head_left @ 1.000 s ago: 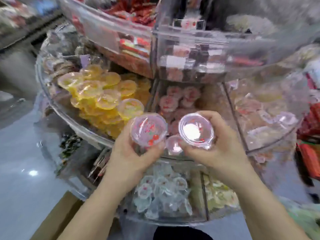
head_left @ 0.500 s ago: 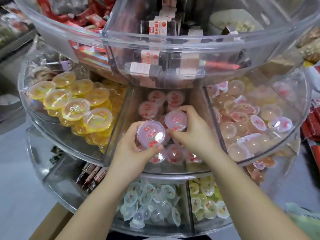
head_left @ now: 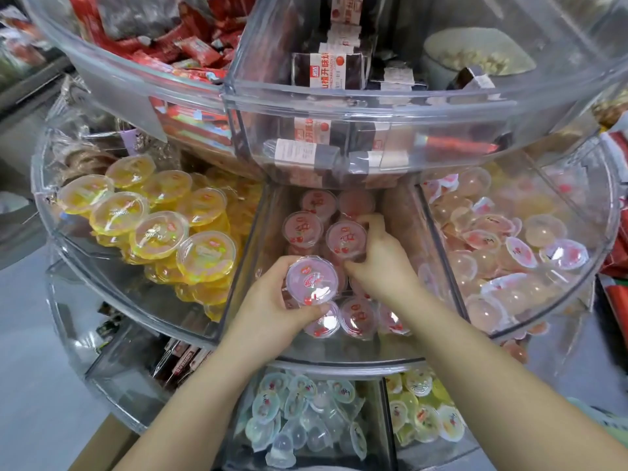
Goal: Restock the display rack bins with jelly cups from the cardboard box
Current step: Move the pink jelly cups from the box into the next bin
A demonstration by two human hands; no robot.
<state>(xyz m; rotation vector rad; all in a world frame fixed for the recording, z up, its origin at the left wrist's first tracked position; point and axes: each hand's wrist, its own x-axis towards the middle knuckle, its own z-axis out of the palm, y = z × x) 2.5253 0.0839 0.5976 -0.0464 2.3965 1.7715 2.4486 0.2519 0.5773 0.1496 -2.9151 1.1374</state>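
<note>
Hands both curled: left hand point(head_left: 272, 309) grips pink cup point(head_left: 312, 279); right hand point(head_left: 380, 256) grips another point(head_left: 346, 240).

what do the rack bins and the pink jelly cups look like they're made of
Rack bins: clear rigid plastic, probably acrylic; glossy, with contents visible through the walls. Pink cups: thin clear plastic with a printed film lid, judging by the sheen and red print.

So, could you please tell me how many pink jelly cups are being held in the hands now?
2. One pink cup in the left hand at the front of the middle bin; a second cup in the right hand, farther back. Palms may hide another.
</note>
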